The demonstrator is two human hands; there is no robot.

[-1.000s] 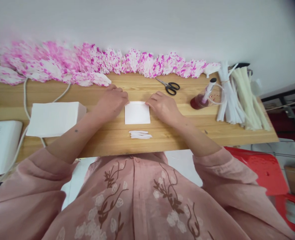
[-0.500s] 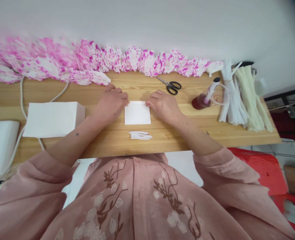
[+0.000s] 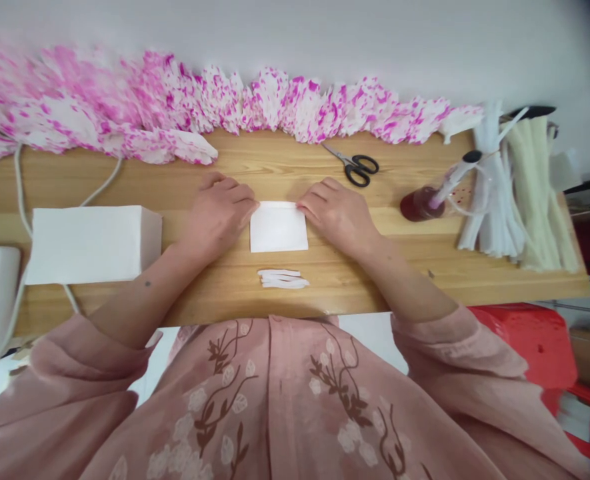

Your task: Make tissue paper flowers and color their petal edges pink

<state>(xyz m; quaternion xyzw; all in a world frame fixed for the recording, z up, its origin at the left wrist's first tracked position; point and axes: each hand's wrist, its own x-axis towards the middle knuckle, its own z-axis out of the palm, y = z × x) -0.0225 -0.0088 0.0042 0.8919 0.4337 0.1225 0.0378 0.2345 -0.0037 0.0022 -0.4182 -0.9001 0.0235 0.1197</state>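
Note:
A small white paper sheet (image 3: pixel 279 229) lies on the wooden table (image 3: pixel 255 167) in front of me. My left hand (image 3: pixel 219 213) pinches its far left corner with curled fingers. My right hand (image 3: pixel 337 215) pinches its far right corner the same way. The sheet's far edge looks folded over between the two hands. A few thin white strips (image 3: pixel 283 279) lie just nearer to me than the sheet.
A thick stack of white paper (image 3: pixel 92 243) sits at my left. Pink-and-white paper flowers (image 3: pixel 225 110) line the wall. Scissors (image 3: pixel 355 165), a dark red jar with a dropper (image 3: pixel 425 200), and bundles of white and pale sticks (image 3: pixel 515 187) lie to the right. A red stool (image 3: pixel 529 340) stands beside me.
The view has moved closer and tilted. Both hands stay at the sheet's far corners, and the sheet now looks shorter from front to back.

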